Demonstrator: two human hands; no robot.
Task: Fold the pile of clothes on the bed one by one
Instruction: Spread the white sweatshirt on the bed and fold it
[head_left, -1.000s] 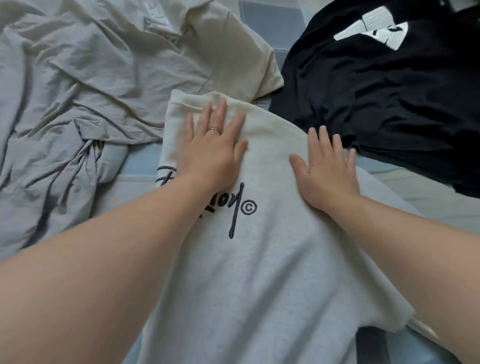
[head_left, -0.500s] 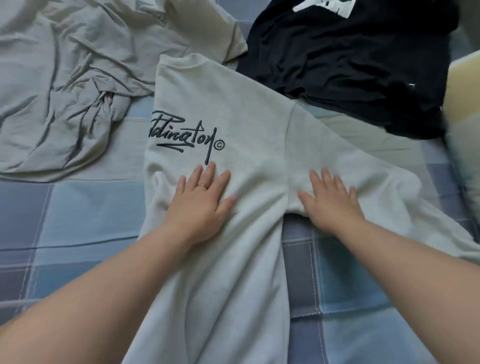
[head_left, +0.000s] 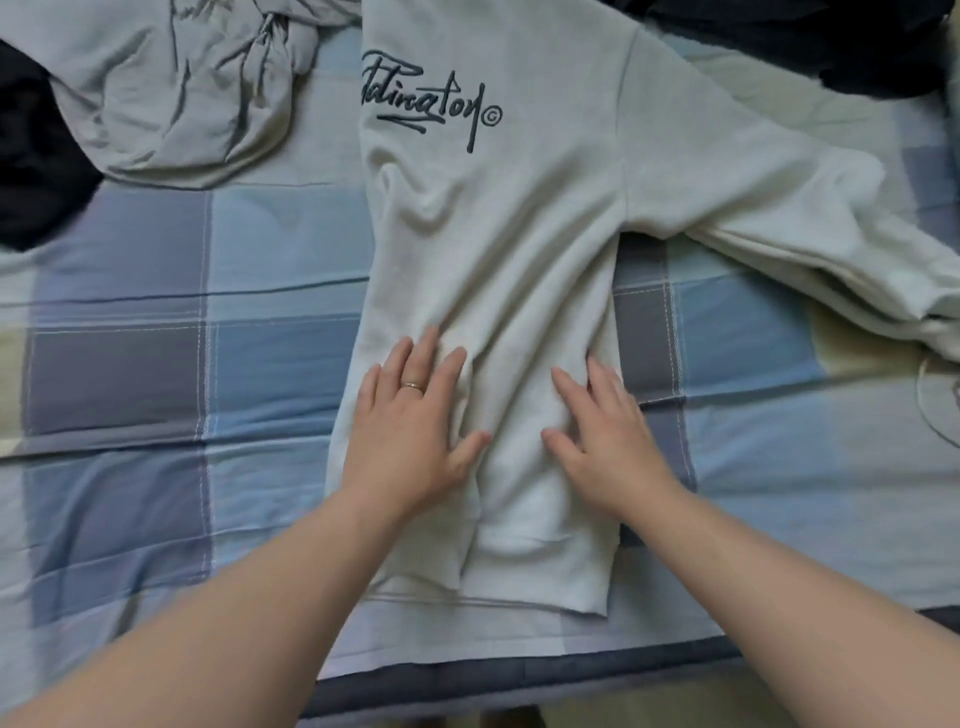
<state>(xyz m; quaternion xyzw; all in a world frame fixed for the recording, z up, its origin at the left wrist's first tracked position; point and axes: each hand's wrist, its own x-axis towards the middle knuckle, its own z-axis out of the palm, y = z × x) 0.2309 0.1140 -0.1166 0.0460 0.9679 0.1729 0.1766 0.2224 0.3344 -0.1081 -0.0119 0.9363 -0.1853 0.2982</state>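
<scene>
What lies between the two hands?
Head view: only a creased strip of the sweatshirt, on which the left hand and right hand lie flat.

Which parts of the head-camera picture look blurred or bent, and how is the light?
Head view: soft even light, no glare. Head view: right hand slightly smeared, sweatshirt lettering crisp. Head view: bedsheet stripes bow near the edges, wide-angle distortion.
</scene>
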